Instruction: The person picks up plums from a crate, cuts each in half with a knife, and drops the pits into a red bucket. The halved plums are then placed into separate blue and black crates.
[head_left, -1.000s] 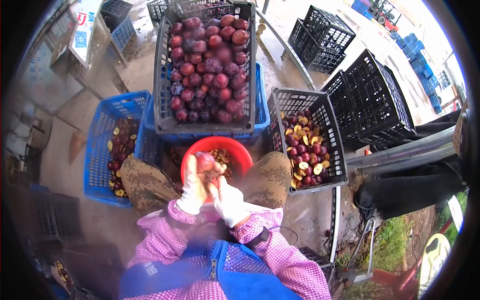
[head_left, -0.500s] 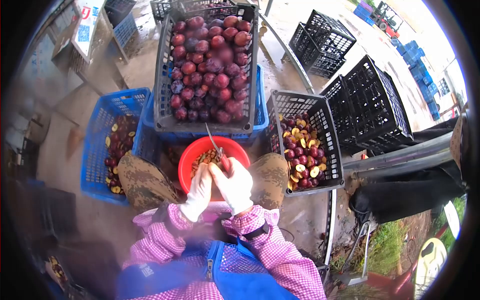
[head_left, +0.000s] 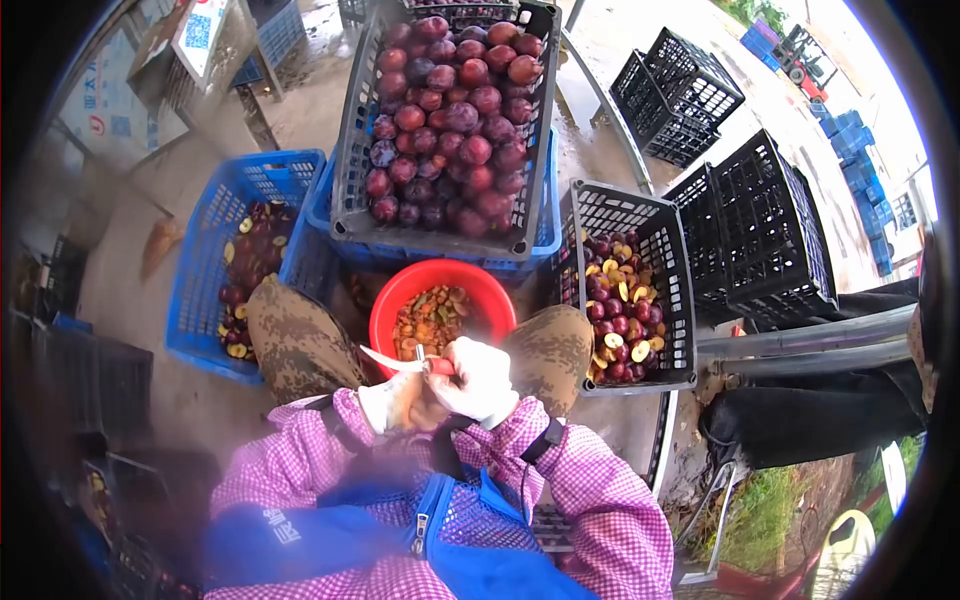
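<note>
My right hand (head_left: 480,383), in a white glove, grips the red handle of a curved knife (head_left: 392,361). The blade points left, over my other hand. Below it, my left hand (head_left: 390,402), also gloved, is close beside the right with its fingers curled in; whatever they hold is hidden. Just beyond both hands, a red basin (head_left: 494,292) between my knees contains small orange-brown pieces that look like fruit pits (head_left: 425,318). Ahead, whole dark red plums (head_left: 455,120) fill a black crate (head_left: 345,200) resting on a blue one (head_left: 545,220).
Halved plums (head_left: 625,310) lie in a black crate (head_left: 683,350) at right, more in a blue crate (head_left: 190,330) at left. Stacked black crates (head_left: 760,230) and metal tubes (head_left: 820,335) are farther right. A forklift (head_left: 805,65) stands in the distance.
Both hands have come nearer my body. The knife has swung from pointing up and away to lying nearly level, tip left. The head view has shifted slightly, showing more of the basin.
</note>
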